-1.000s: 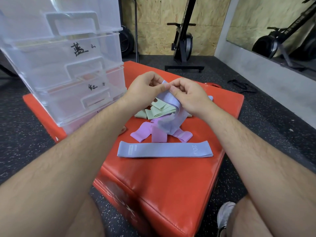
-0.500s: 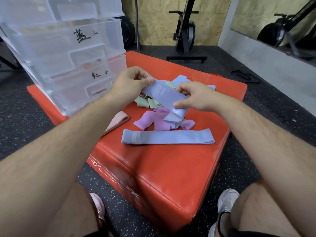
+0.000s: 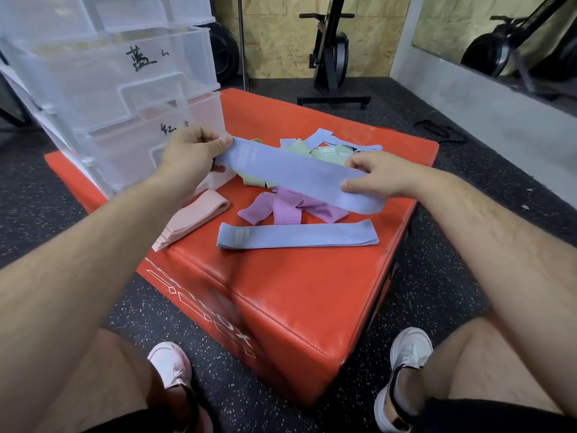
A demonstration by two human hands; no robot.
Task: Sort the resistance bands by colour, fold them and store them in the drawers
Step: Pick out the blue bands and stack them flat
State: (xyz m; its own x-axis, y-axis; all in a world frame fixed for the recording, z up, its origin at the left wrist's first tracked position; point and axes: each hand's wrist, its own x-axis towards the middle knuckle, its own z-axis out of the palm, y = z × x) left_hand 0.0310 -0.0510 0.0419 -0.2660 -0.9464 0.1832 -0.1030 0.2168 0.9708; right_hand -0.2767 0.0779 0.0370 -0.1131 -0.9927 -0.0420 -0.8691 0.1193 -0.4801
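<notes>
A blue resistance band [image 3: 293, 173] is stretched flat in the air between my hands. My left hand [image 3: 193, 154] pinches its left end, and my right hand [image 3: 377, 176] grips it near the right end. Below it a second blue band [image 3: 296, 237] lies flat on the red padded box [image 3: 296, 292]. Purple bands [image 3: 281, 207] lie tangled under the held band. Green bands [image 3: 324, 151] and more blue ones [image 3: 318, 137] are heaped behind. A pink folded stack [image 3: 190, 220] rests at the left. The clear drawer unit [image 3: 118, 76] stands at the box's back left.
My knees and white shoes [image 3: 409, 351] flank the box on speckled black floor [image 3: 437, 260]. A black exercise machine [image 3: 331, 57] stands behind by the plywood wall. A black strap [image 3: 440, 132] lies on the floor at right, below a mirror.
My hands have moved apart and pulled the bunched blue band out into a flat strip. The view has tipped down, so the box front and my shoes now show.
</notes>
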